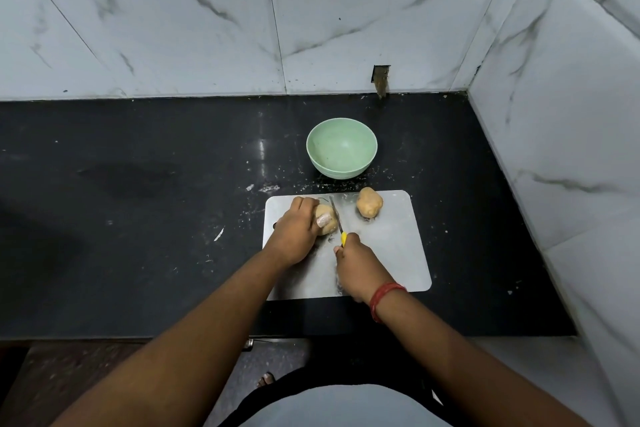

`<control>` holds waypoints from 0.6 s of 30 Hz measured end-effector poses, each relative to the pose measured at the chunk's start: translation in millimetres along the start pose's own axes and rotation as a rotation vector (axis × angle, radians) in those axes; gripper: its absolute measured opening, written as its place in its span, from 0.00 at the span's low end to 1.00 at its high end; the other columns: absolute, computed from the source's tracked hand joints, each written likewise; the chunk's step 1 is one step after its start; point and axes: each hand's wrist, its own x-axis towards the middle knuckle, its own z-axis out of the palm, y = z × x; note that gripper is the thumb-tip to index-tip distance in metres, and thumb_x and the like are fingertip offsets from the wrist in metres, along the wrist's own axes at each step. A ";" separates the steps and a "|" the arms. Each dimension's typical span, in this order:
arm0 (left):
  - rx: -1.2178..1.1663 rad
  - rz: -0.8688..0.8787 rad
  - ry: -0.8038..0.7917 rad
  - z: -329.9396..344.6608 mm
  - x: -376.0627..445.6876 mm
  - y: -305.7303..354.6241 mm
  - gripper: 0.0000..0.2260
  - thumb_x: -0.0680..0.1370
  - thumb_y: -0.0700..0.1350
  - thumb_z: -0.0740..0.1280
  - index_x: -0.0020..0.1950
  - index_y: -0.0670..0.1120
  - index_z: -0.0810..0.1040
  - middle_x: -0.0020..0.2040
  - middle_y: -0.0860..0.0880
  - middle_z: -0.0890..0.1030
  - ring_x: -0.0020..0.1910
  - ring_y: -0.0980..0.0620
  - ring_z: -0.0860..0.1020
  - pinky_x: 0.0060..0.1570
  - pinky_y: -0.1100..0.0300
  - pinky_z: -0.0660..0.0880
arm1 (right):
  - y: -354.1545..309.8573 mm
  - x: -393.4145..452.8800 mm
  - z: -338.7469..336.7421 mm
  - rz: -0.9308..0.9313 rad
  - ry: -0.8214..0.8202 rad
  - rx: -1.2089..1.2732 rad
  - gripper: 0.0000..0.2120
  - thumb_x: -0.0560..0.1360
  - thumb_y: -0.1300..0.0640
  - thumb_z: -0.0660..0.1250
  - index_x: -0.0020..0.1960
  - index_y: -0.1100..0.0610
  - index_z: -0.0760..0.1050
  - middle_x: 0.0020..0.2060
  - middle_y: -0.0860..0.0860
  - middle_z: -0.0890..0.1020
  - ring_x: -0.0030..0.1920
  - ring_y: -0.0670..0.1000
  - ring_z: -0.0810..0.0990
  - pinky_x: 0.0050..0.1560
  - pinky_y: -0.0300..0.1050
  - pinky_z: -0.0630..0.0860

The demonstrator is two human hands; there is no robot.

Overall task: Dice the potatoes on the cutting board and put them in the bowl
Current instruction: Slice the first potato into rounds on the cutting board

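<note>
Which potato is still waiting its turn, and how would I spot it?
On the black counter lies a grey cutting board. The waiting potato sits alone at its far edge, near the green bowl; unlike its neighbour, no hand or knife touches it.

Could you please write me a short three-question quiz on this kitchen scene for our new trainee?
1. True or false: the green bowl already holds diced potato.
2. Which hand grips the knife?
A. left hand
B. right hand
3. How many potatoes are on the cutting board?

Key:
1. False; the bowl is empty.
2. B; the left hand holds the near potato.
3. Two; the far potato lies untouched.
</note>
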 end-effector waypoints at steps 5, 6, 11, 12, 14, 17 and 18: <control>0.038 0.026 -0.005 1.7 2.1 -3.0 0.21 0.79 0.51 0.59 0.70 0.44 0.70 0.66 0.44 0.70 0.58 0.41 0.75 0.59 0.41 0.73 | -4.7 2.7 -4.6 0.028 -0.033 -0.016 0.11 0.83 0.54 0.54 0.58 0.62 0.65 0.51 0.62 0.78 0.50 0.59 0.78 0.42 0.45 0.67; 0.049 0.038 -0.004 1.7 2.3 -2.8 0.21 0.80 0.51 0.59 0.70 0.43 0.70 0.65 0.43 0.70 0.58 0.41 0.75 0.59 0.42 0.74 | -6.0 3.8 -5.7 0.040 -0.043 -0.023 0.10 0.83 0.55 0.54 0.59 0.62 0.65 0.52 0.62 0.78 0.51 0.60 0.78 0.43 0.46 0.67; 0.072 0.067 0.039 5.8 4.5 -1.8 0.16 0.82 0.45 0.63 0.70 0.42 0.70 0.66 0.42 0.70 0.57 0.40 0.75 0.56 0.42 0.74 | -10.8 17.1 -9.3 0.100 -0.095 -0.059 0.09 0.82 0.58 0.56 0.59 0.62 0.66 0.53 0.60 0.79 0.52 0.58 0.78 0.43 0.46 0.67; 0.068 0.068 0.043 6.5 4.8 -1.6 0.16 0.83 0.46 0.63 0.70 0.43 0.70 0.66 0.42 0.70 0.58 0.40 0.75 0.56 0.42 0.74 | -11.6 21.0 -9.4 0.111 -0.108 -0.072 0.10 0.82 0.58 0.57 0.60 0.62 0.66 0.53 0.60 0.79 0.52 0.58 0.79 0.43 0.45 0.67; 0.063 0.061 0.049 8.1 5.0 -2.2 0.16 0.83 0.47 0.63 0.70 0.43 0.70 0.66 0.43 0.70 0.57 0.39 0.75 0.56 0.42 0.74 | -14.8 28.0 -10.4 0.132 -0.130 -0.104 0.12 0.81 0.58 0.58 0.62 0.63 0.66 0.55 0.61 0.79 0.54 0.59 0.79 0.43 0.45 0.67; 0.062 0.048 0.060 9.1 4.3 -3.2 0.16 0.83 0.47 0.63 0.70 0.43 0.69 0.67 0.43 0.69 0.57 0.38 0.76 0.56 0.42 0.73 | -19.3 32.4 -11.8 0.144 -0.143 -0.133 0.14 0.81 0.59 0.57 0.64 0.64 0.66 0.57 0.61 0.78 0.56 0.59 0.79 0.44 0.45 0.68; 0.063 0.048 0.062 9.4 4.3 -3.5 0.16 0.84 0.47 0.63 0.70 0.43 0.69 0.67 0.43 0.69 0.57 0.38 0.76 0.56 0.42 0.73 | -19.4 31.8 -11.9 0.142 -0.145 -0.134 0.14 0.81 0.58 0.57 0.64 0.64 0.66 0.57 0.61 0.78 0.56 0.59 0.79 0.44 0.45 0.68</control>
